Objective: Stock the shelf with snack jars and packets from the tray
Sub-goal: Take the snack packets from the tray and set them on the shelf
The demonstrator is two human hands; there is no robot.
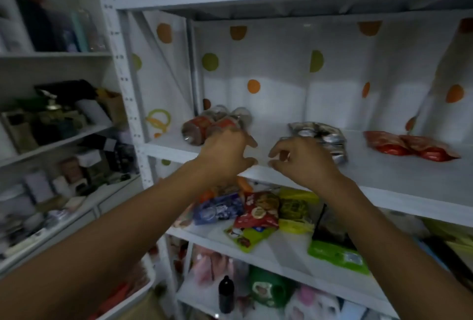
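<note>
Both bare hands reach to the front edge of a white painted shelf (384, 176) whose back is hung with a creased white sheet dotted with orange, green and brown circles. The left hand (225, 150) is spread wide, fingers curled loosely, and its fingertips sit at the near end of two clear plastic snack jars (215, 125); whether they touch the jars cannot be told through the blur. The jars lie on their sides, side by side, round and glossy, with red labels around the middle and dark contents inside. The right hand (304, 158) hovers just beside it, thumb and forefinger arched apart, holding nothing.

Just past the right hand lies a stack of shiny silver foil packets (320, 137), crinkled and reflective. Farther right, well apart, two flat red packets (409, 146) lie overlapping on the same board.

On the shelf below, soft packets are heaped loosely: a blue packet (217, 209), a red packet (258, 212) with a round picture on it, a yellow-green packet (294, 209), and a bright green pouch (337, 255) toward the right. Lower still stands a small dark bottle (226, 294). No tray can be made out.
</note>
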